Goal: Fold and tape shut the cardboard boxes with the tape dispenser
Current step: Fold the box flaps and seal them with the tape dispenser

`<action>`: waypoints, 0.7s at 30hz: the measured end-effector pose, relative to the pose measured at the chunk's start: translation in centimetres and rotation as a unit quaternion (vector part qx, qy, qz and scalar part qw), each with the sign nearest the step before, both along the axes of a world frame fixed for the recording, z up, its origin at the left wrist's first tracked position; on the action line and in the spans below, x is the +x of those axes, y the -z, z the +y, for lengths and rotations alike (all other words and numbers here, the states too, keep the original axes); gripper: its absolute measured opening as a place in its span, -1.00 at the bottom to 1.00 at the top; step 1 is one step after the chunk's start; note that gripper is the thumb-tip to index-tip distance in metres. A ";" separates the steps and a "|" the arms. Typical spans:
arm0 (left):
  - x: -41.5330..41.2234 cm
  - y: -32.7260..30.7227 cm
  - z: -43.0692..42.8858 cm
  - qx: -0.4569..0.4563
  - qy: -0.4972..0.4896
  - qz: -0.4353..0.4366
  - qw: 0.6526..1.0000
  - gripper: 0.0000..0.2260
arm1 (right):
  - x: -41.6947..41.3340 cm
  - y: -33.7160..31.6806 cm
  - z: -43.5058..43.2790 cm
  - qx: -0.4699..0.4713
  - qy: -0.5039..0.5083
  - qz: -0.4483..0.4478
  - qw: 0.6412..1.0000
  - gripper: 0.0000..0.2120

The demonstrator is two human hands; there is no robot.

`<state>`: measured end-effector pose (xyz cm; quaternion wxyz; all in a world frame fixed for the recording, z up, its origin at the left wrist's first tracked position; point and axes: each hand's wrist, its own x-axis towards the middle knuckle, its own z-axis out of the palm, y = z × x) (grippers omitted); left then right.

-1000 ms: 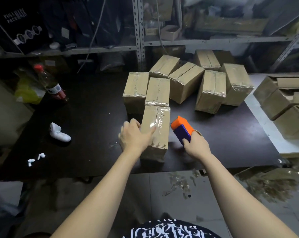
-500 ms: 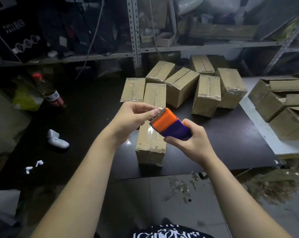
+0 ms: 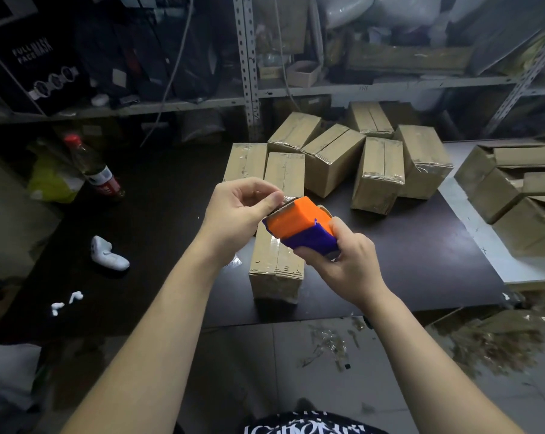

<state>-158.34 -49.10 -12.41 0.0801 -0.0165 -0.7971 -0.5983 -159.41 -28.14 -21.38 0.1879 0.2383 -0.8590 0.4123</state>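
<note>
Over the table (image 3: 158,233), right hand (image 3: 343,264) grips raised tape dispenser (image 3: 299,223); left hand (image 3: 240,208) still pinches tape (image 3: 288,198).

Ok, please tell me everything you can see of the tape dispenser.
The tape dispenser looks plastic: an orange upper shell over a purple lower body, with a toothed metal cutter at its front edge. It is held tilted in the air above the nearest taped box. The right hand grips its body; the left hand pinches at the cutter.

1 box (image 3: 276,270) on table (image 3: 158,245), more boxes (image 3: 330,161) behind it, bottle (image 3: 99,170) left.
</note>
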 end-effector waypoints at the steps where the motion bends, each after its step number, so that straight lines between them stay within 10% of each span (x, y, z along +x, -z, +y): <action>1: 0.0 0.0 0.1 -0.009 -0.007 0.009 1.000 -0.94 | 0.1 0.2 -0.1 -0.002 0.005 0.011 1.000 -0.46; 21: -1.5 -1.2 -2.9 -0.039 -0.131 0.037 0.990 -0.90 | 0.6 6.8 2.9 0.022 0.038 -0.164 0.985 -0.61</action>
